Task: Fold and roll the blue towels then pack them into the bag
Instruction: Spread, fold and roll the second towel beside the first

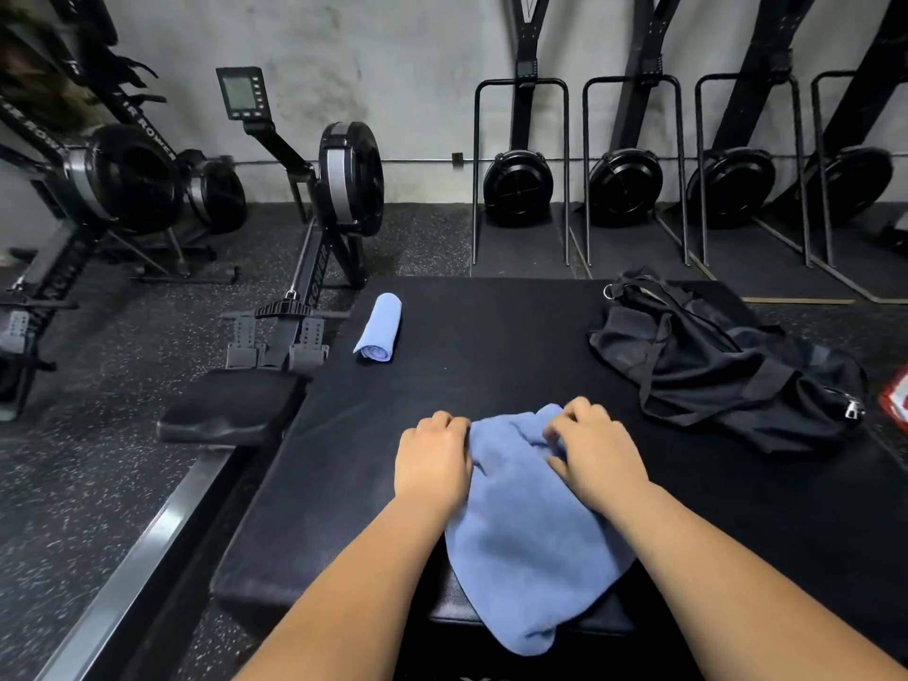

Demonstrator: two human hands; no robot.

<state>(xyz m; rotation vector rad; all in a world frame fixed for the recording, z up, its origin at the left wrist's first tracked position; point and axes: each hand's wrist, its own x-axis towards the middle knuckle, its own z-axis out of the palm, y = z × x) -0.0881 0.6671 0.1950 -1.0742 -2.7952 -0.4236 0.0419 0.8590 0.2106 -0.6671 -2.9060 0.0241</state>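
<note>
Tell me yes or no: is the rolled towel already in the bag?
No, the rolled towel lies on the mat, well apart from the bag at the far right.

Both hands gripping blue towel, rolled towel, black bag

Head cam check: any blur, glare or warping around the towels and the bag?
Head view: wide-angle warping bows the frame edges and stretches the forearms; dim, even light, no glare; the black bag blends into the black mat; the loose towel and rolled towel read clearly.
</note>
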